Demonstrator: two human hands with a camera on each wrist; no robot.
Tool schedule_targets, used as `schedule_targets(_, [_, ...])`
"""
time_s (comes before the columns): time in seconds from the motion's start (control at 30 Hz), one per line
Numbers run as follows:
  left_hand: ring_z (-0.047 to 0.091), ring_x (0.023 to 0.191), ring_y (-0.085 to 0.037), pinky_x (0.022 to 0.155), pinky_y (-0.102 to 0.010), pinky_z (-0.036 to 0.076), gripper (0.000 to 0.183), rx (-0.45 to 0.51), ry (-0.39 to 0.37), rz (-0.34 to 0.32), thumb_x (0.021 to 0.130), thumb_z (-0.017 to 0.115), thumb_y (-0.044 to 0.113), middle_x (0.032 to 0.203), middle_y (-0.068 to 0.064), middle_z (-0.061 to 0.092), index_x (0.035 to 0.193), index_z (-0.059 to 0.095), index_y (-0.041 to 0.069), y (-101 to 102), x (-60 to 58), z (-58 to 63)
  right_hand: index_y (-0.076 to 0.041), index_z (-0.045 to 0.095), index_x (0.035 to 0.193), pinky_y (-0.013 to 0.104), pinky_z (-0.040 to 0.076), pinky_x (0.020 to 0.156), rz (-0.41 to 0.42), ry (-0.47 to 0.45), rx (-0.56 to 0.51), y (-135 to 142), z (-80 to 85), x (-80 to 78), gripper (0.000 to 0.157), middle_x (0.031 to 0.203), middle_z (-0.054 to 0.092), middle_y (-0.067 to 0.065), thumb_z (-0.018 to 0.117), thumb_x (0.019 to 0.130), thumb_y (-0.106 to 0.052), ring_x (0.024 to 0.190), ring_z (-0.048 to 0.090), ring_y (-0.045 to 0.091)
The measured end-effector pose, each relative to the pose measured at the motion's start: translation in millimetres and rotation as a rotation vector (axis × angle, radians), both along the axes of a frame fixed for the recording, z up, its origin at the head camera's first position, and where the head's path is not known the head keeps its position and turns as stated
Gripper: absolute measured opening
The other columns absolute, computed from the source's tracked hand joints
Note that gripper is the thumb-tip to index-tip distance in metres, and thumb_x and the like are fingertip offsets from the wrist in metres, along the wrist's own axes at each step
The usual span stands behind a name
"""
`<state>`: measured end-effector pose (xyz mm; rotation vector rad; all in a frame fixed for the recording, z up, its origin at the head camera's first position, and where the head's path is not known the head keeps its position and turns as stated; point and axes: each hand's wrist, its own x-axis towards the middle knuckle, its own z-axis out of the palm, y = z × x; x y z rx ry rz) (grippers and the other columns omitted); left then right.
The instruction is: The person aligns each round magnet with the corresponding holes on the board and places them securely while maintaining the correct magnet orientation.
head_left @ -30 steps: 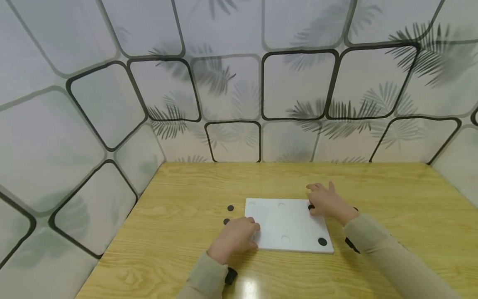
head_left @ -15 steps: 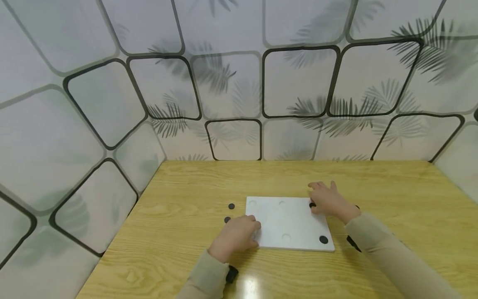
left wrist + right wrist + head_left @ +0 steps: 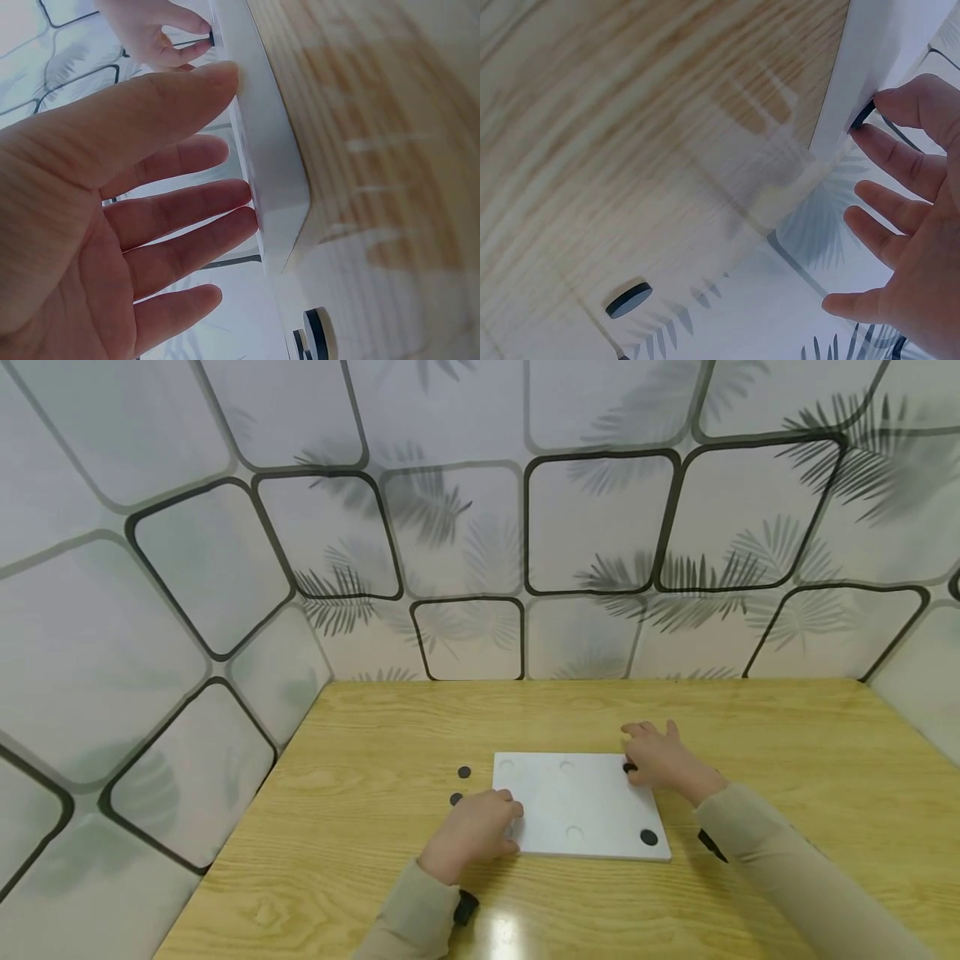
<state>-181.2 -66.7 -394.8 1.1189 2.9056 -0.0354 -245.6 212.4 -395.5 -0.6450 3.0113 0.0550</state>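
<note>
A white rectangular board (image 3: 592, 802) with shallow round recesses lies on the table. My right hand (image 3: 663, 762) is over its back right corner, pinching a black disc (image 3: 863, 114) between thumb and index finger. The disc is tilted, its lower edge right at the board's surface, while the other fingers are spread. My left hand (image 3: 474, 828) rests on the left end of the board, thumb and fingertips touching it, fingers loosely extended. It covers the front left part of the board. Another black disc (image 3: 648, 837) sits at the front right corner.
Two black discs (image 3: 464, 772) lie on the wooden table (image 3: 360, 827) left of the board. One more disc (image 3: 628, 300) lies to the right, mostly hidden behind the right wrist in the head view. A patterned wall covering (image 3: 465, 535) rises behind the table.
The head view has shifted slightly, so the board appears a little higher. The right hand keeps its pinch on the disc at the corner; the left hand stays on the board.
</note>
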Motion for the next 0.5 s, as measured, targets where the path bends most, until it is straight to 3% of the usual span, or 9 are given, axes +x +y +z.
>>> schedule_targets(0.5, [0.048, 0.066, -0.004, 0.057, -0.016, 0.039, 0.034, 0.012, 0.005, -0.009, 0.068, 0.075, 0.035, 0.079, 0.006, 0.055, 0.093, 0.066, 0.013, -1.3, 0.5, -0.4, -0.015, 0.049, 0.059, 0.07, 0.015, 0.085, -0.029, 0.005, 0.011, -0.9, -0.1, -1.2, 0.025, 0.125, 0.042, 0.024, 0.067, 0.076, -0.011, 0.114, 0.034, 0.043])
